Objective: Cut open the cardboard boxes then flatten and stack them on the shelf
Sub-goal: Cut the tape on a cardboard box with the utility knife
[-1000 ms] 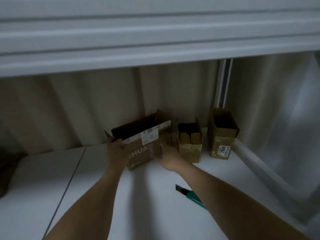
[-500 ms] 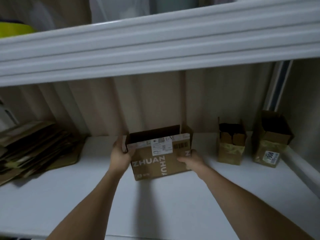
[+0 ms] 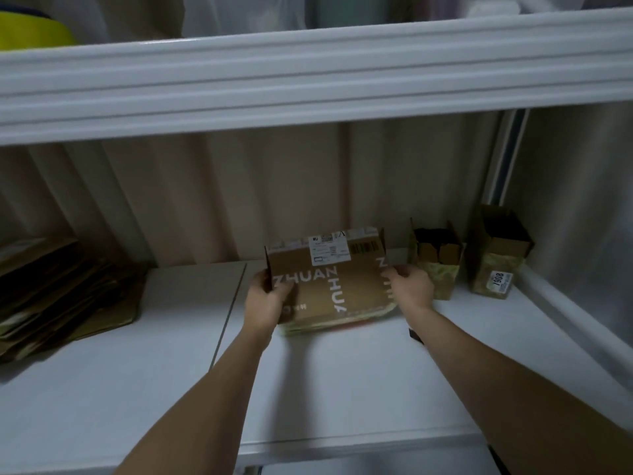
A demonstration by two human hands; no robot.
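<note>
From the head camera, the brown box point(image 3: 329, 279) with the white letters ZHUAN lies in the middle of the white shelf point(image 3: 342, 389), leaning back and squashed nearly flat. The left hand point(image 3: 265, 303) grips its left edge, with the thumb on the front and the other fingers hidden behind. The right hand point(image 3: 411, 286) holds the right edge with curled fingers. I think the hands sit on both sides so they can press the box flat and then carry it.

The box is thin cardboard, smooth, with a white sticker label point(image 3: 329, 250) near the top. It looks light and bendy.

To the left lies a pile of flat boxes point(image 3: 65, 296), dark and a bit messy. That is likely where this one goes next.

To the right stand two small boxes point(image 3: 436, 265), open at the top and not flat yet. A small dark thing point(image 3: 415, 334) peeks out by the right wrist; I cannot tell what it is.
</note>
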